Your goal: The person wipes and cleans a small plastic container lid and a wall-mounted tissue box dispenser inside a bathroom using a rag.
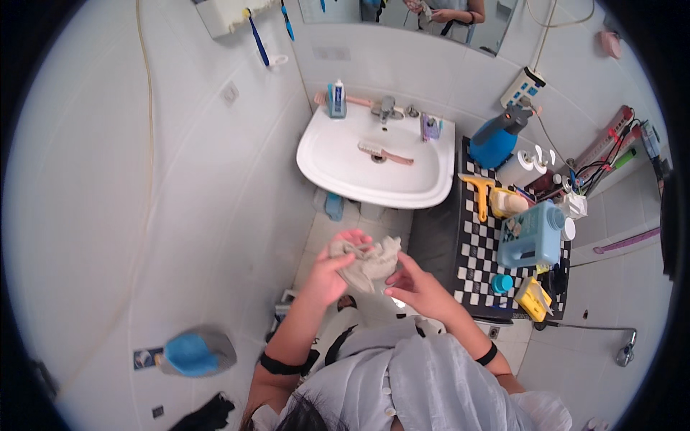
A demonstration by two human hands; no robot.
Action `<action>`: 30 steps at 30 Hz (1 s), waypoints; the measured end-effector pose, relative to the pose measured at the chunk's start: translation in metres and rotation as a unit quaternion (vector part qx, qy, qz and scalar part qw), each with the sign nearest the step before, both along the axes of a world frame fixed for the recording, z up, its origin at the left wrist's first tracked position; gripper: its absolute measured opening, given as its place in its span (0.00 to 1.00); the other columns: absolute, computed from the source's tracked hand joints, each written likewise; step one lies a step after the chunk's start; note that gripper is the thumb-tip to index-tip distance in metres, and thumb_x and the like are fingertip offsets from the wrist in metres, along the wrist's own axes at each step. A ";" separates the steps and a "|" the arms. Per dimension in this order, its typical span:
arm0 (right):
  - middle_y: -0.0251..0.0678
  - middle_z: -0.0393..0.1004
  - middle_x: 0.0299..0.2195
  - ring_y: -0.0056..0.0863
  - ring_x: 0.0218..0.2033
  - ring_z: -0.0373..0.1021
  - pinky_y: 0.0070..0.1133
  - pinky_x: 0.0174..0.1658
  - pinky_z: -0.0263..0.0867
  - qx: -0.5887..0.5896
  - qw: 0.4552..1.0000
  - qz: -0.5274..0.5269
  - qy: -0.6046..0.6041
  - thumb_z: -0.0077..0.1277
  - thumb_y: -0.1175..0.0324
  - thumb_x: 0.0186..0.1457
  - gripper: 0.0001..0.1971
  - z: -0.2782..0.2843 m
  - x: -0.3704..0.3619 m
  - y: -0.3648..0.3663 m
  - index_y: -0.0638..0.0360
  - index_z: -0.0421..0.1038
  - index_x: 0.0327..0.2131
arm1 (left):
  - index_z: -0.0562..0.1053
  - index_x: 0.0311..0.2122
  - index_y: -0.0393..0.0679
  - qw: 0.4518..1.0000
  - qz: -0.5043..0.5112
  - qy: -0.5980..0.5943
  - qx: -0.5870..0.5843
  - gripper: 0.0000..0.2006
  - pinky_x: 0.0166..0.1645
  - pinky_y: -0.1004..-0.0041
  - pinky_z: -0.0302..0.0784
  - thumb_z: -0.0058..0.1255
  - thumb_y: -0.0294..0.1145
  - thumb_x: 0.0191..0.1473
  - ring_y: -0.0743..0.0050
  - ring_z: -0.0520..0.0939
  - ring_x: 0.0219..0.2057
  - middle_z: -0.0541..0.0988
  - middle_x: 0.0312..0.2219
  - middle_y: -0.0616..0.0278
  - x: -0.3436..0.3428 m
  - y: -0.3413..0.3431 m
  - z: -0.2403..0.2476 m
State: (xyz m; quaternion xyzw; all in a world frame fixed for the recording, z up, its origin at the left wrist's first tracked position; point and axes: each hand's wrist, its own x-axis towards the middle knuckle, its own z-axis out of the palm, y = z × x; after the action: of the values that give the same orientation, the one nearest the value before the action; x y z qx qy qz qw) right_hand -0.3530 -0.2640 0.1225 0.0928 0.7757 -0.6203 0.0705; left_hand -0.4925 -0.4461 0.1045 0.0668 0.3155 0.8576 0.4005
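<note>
In front of my body my left hand (pixel 332 271) grips a crumpled beige cloth (pixel 368 266), its fingers behind the cloth and its thumb across the front. Just to the right is my right hand (pixel 420 289), thumb and fingers apart beside the cloth's right edge. Whether a fingertip touches the cloth there, I cannot tell. Beyond both hands stands a white washbasin (pixel 327 169). A pink-handled brush (pixel 394 156) with pale bristles lies in it, partly over the drain.
Right of the basin, a black-and-white checkered top (pixel 471 274) carries a blue spray bottle (pixel 494 144), a yellow-handled scraper (pixel 481 194), a large light-blue jug (pixel 530 237), a turquoise cap (pixel 502 283) and a yellow brush (pixel 533 298). A blue-grey holder (pixel 194 353) hangs on the left wall.
</note>
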 end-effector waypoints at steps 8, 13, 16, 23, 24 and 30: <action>0.35 0.76 0.25 0.17 0.24 0.69 0.20 0.31 0.67 -0.028 0.988 -0.149 0.032 0.58 0.69 0.51 0.13 -0.008 -0.106 -0.036 0.66 0.72 0.38 | 0.62 0.55 0.41 0.990 -0.022 -0.031 -0.135 0.21 0.56 0.61 0.69 0.51 0.26 0.56 0.64 0.72 0.52 0.70 0.48 0.54 -0.083 -0.011 -0.017; 0.33 0.75 0.26 0.17 0.28 0.69 0.17 0.33 0.66 -0.015 0.999 -0.032 0.028 0.57 0.71 0.51 0.15 -0.021 -0.153 -0.003 0.64 0.72 0.43 | 0.64 0.53 0.41 0.975 -0.147 -0.011 -0.167 0.18 0.47 0.61 0.78 0.49 0.31 0.58 0.66 0.76 0.47 0.73 0.47 0.57 -0.128 0.019 -0.030; 0.32 0.76 0.28 0.17 0.27 0.70 0.18 0.33 0.67 -0.075 0.995 -0.058 -0.001 0.55 0.73 0.52 0.17 -0.020 -0.194 0.037 0.63 0.70 0.47 | 0.63 0.53 0.39 0.968 -0.107 -0.056 -0.219 0.20 0.39 0.66 0.81 0.50 0.32 0.58 0.61 0.80 0.41 0.76 0.43 0.53 -0.168 0.035 -0.055; 0.35 0.75 0.31 0.20 0.30 0.72 0.18 0.34 0.69 -0.108 0.962 -0.248 0.037 0.48 0.72 0.57 0.14 -0.108 -0.338 0.142 0.67 0.69 0.46 | 0.66 0.52 0.39 0.974 -0.046 -0.090 -0.202 0.17 0.47 0.59 0.76 0.41 0.34 0.59 0.57 0.78 0.43 0.75 0.46 0.54 -0.291 0.115 -0.104; 0.36 0.75 0.33 0.20 0.32 0.72 0.18 0.35 0.69 -0.157 0.945 -0.283 0.044 0.47 0.71 0.58 0.14 -0.113 -0.365 0.148 0.67 0.69 0.46 | 0.66 0.52 0.40 0.978 -0.095 -0.083 -0.168 0.19 0.49 0.59 0.73 0.40 0.34 0.56 0.57 0.77 0.45 0.74 0.47 0.53 -0.314 0.123 -0.115; 0.40 0.75 0.34 0.27 0.33 0.73 0.21 0.37 0.71 -0.287 0.883 -0.372 0.018 0.49 0.63 0.60 0.18 -0.123 -0.456 0.206 0.70 0.66 0.46 | 0.66 0.51 0.39 0.975 -0.102 -0.192 -0.048 0.20 0.55 0.62 0.70 0.40 0.27 0.52 0.58 0.74 0.50 0.73 0.48 0.54 -0.366 0.205 -0.159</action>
State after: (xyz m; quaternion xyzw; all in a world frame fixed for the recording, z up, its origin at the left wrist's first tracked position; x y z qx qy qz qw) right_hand -0.8088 -0.0575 -0.0004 0.3389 0.4735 -0.7979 -0.1558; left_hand -0.8582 -0.2413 -0.0545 -0.0868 0.2646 0.7933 0.5414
